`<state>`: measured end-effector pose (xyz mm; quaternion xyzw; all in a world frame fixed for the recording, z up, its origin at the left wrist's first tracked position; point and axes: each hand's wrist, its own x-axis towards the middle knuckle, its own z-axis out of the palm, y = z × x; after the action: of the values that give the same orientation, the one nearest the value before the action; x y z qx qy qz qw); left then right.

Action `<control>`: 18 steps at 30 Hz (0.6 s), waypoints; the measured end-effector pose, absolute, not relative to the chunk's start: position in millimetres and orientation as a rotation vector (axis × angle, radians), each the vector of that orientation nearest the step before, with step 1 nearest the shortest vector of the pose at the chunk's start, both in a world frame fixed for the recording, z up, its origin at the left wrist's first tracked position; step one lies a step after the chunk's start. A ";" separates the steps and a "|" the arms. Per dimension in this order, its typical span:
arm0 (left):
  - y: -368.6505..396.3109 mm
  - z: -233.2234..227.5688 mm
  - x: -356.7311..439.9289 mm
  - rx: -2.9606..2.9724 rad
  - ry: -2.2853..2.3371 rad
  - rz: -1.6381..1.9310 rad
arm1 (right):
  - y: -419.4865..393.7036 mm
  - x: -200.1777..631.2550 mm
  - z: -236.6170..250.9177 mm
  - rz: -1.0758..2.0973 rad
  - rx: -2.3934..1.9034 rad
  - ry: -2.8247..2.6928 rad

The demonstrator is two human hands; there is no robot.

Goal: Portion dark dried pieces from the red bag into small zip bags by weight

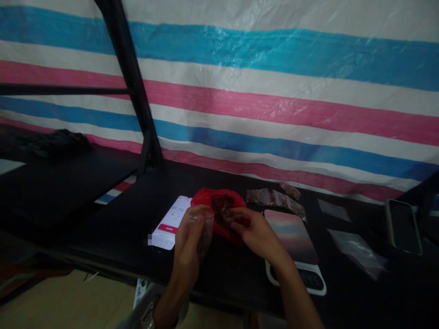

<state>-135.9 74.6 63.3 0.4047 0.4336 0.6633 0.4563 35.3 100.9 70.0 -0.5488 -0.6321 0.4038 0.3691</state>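
My left hand (188, 235) is closed round a small clear plastic bag (206, 230), held upright with its mouth toward the top. Just right of it lies an opened red plastic bag (206, 195) with dark brown, dried-looking pieces (224, 203) inside. The fingers of my right hand (252, 228) reach into the red bag and are pinched together at the dark pieces; whatever is between the fingertips is too dim to make out. Beside my right wrist stands a kitchen scale (291, 235) with a shiny plate and a dark display.
A lit phone (169, 226) showing a timer lies left of the red bag. Several filled small bags (259, 196) lie behind the scale. Flat clear bags (356, 249) and a second phone (404, 227) are at the right. A striped sheet (274, 100) hangs behind the black table (120, 228).
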 end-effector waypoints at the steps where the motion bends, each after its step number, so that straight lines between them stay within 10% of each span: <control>1: 74.8 60.1 -136.1 1.108 1.140 1.628 | 101.0 38.0 70.9 1.033 -1.390 -1.606; 18: 78.6 19.2 -127.4 1.919 1.332 1.142 | 64.4 60.5 107.4 0.596 -1.379 -1.911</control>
<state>-127.4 78.6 19.2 0.7112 0.4937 0.4230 0.2675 60.5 64.4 107.4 -0.5319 -0.7371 0.2299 0.3477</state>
